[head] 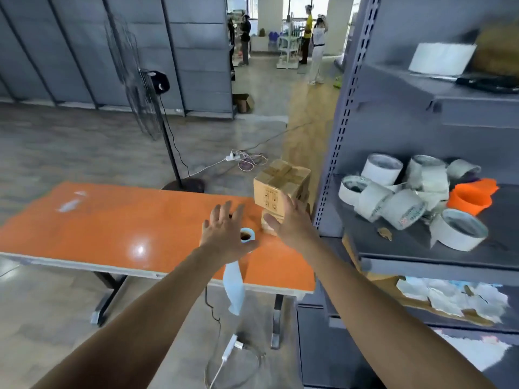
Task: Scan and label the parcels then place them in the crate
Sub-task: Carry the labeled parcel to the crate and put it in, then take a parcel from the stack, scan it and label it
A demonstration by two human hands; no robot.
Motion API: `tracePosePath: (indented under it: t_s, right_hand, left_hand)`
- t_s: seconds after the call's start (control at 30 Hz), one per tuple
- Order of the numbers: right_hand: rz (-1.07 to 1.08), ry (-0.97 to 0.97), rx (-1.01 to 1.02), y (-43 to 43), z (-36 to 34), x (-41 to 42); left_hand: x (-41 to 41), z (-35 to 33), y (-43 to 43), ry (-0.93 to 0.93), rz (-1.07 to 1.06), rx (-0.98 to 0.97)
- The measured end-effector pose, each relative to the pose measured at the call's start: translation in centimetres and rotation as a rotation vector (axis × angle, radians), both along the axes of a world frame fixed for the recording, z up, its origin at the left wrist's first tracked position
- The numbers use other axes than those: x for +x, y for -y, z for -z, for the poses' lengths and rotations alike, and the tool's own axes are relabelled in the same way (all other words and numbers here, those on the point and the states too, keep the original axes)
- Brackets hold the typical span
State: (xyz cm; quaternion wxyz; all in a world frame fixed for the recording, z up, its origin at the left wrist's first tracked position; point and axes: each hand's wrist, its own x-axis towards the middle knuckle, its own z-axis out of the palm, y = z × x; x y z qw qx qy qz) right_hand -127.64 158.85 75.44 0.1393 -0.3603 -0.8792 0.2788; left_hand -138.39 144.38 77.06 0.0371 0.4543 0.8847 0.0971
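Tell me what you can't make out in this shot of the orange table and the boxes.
Head view only:
- Lower cardboard box: mostly hidden by the right hand and the top box.
- Label roll: partly covered by the left hand.
- Markings on the top box: too small to read.
- Crate and scanner: not in view.
- Tape rolls print: blurred.
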Motion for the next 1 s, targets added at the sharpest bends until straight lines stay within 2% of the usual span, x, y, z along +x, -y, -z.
tracePosePath:
  t_s: [0.33,0.57,0.73,0.83,1.0]
  right_hand:
    - [0.101,0.066,-0.034,-7.6,0.6,-6.5]
    - [0.267,0.072,-0.140,-11.1,3.1,-8.7]
    - [0.474,0.029,-0.252,-12.2,4.9,-11.3]
    - [0.585,-0.050,-0.340,-12.2,5.2,-13.0]
    - [0.748,-0.123,-0.367,-11.6,5.4,-15.1]
  left_hand:
    - [-7.7,1.2,-10.0,0.112,0.034,0.020]
    - [-12.4,2.5,-16.0,0.224,0.162,0.032]
    - [-17.1,4.1,-19.9,0.321,0.281,-0.006]
    - [-19.7,5.3,-21.7,0.471,0.327,-0.041]
    - [-22.8,7.4,-23.5,0.709,0.442,-0.056]
